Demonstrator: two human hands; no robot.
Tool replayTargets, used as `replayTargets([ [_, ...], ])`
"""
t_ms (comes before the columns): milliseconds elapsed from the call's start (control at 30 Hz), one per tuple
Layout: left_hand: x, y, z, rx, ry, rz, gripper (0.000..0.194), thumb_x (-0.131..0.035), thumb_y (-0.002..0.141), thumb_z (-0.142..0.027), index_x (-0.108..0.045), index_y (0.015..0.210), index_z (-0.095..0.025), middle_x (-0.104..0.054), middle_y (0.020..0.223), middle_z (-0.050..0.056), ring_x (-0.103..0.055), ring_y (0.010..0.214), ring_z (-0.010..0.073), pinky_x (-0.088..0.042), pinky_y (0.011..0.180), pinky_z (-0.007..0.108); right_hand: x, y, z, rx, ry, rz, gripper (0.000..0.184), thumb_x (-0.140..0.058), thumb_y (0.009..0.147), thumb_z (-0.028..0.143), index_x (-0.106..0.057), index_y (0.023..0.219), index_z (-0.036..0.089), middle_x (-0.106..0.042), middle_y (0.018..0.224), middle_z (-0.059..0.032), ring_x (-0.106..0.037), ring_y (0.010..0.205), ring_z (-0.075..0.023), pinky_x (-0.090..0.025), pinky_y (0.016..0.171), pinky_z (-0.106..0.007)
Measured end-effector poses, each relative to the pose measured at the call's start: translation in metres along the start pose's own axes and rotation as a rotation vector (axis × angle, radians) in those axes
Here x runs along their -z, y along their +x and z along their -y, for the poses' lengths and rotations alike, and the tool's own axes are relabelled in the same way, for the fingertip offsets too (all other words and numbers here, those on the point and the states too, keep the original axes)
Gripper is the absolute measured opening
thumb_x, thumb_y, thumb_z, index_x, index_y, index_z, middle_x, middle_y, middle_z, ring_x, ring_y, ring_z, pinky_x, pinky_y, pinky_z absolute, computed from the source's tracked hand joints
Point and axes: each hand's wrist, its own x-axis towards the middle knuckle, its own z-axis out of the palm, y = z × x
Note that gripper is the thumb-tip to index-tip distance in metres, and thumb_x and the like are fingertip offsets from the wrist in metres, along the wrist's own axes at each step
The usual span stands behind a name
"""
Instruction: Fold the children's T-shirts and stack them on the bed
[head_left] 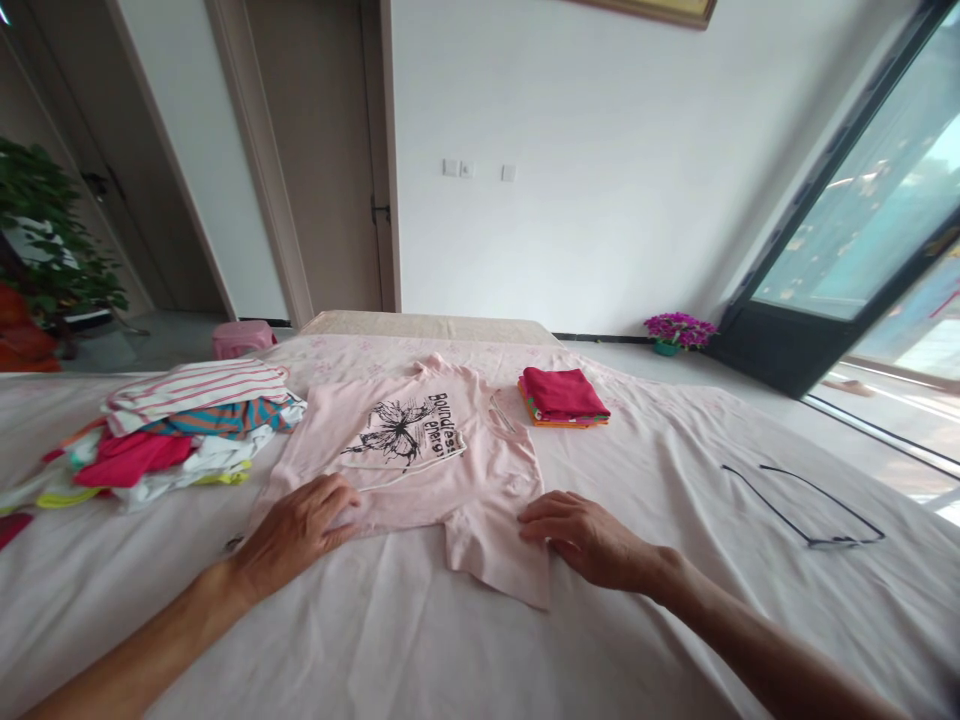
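Observation:
A pale pink T-shirt (405,500) lies spread sideways on the bed sheet, its neckline to the right and a black butterfly print with the words "Boundless energy" facing up. White cords run across its front. My left hand (307,520) is closed on the shirt's near edge, toward the hem, with thumb and fingers bent together. On the other side, my right hand (581,538) has its fingers closed at the edge of the near sleeve, beside the shoulder. The fabric between both hands rests flat, with some wrinkles.
To the left sits a loose heap of clothes (195,425), striped, red, white and yellow. A folded stack (564,395) with red on top stands beyond the neckline. Eyeglasses (814,515) lie at right. A pink stool (244,338) and purple flowers (679,330) are on the floor.

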Motion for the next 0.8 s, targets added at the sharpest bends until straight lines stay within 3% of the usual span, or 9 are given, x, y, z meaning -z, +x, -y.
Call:
replayTargets([
  [133, 0.018, -0.03, 0.025, -0.025, 0.009, 0.176, 0.019, -0.054, 0.094, -0.037, -0.061, 0.108, -0.026, -0.065, 0.11, 0.004, -0.062, 0.105, 0.0199, -0.048, 0.091, 0.032, -0.009, -0.004, -0.006, 0.006, -0.055, -0.051, 0.034, -0.048, 0.095, 0.013, -0.068, 0.118, 0.028, -0.069, 0.12, -0.0044, -0.063, 0.109, -0.0164, -0.046, 0.098, -0.033],
  [333, 0.038, -0.062, 0.059, 0.082, 0.127, 0.223, 0.026, -0.051, 0.086, -0.019, -0.066, 0.106, -0.025, -0.068, 0.111, 0.005, -0.063, 0.106, 0.0222, -0.046, 0.094, 0.034, -0.024, 0.008, -0.009, 0.041, -0.069, -0.122, 0.032, -0.048, 0.092, 0.011, -0.069, 0.112, 0.025, -0.07, 0.116, -0.0058, -0.063, 0.106, -0.0173, -0.044, 0.098, -0.035],
  [500, 0.052, -0.071, 0.057, 0.158, 0.079, 0.264, 0.025, -0.048, 0.08, -0.013, -0.064, 0.095, -0.024, -0.068, 0.099, 0.003, -0.062, 0.096, 0.0211, -0.044, 0.09, 0.034, -0.022, 0.01, 0.001, 0.034, 0.054, -0.087, 0.035, -0.043, 0.086, 0.004, -0.068, 0.103, 0.021, -0.072, 0.099, -0.0058, -0.064, 0.094, -0.0169, -0.047, 0.088, -0.032],
  [633, 0.06, -0.074, 0.056, 0.217, -0.02, 0.263, 0.021, -0.049, 0.074, -0.013, -0.061, 0.087, -0.023, -0.066, 0.103, 0.002, -0.058, 0.104, 0.0218, -0.041, 0.095, 0.033, -0.009, 0.004, 0.011, 0.005, 0.107, -0.011, 0.037, -0.043, 0.083, 0.003, -0.068, 0.103, 0.021, -0.071, 0.098, -0.0058, -0.063, 0.094, -0.018, -0.046, 0.086, -0.031],
  [700, 0.063, -0.07, 0.061, 0.275, -0.12, 0.253, 0.021, -0.049, 0.074, -0.015, -0.061, 0.089, -0.023, -0.066, 0.107, 0.002, -0.056, 0.109, 0.0217, -0.039, 0.099, 0.032, -0.002, 0.007, 0.012, -0.049, 0.154, -0.041, 0.035, -0.042, 0.084, 0.004, -0.068, 0.102, 0.02, -0.07, 0.097, -0.0058, -0.063, 0.091, -0.0178, -0.047, 0.084, -0.03],
  [800, 0.067, -0.054, 0.072, 0.415, -0.286, 0.227, 0.018, -0.047, 0.08, -0.025, -0.058, 0.094, -0.021, -0.067, 0.1, 0.0, -0.058, 0.1, 0.0207, -0.042, 0.092, 0.029, 0.004, 0.031, 0.004, -0.186, 0.268, -0.135, 0.03, -0.041, 0.084, 0.007, -0.067, 0.093, 0.019, -0.069, 0.087, -0.0031, -0.061, 0.079, -0.0151, -0.047, 0.074, -0.025],
])
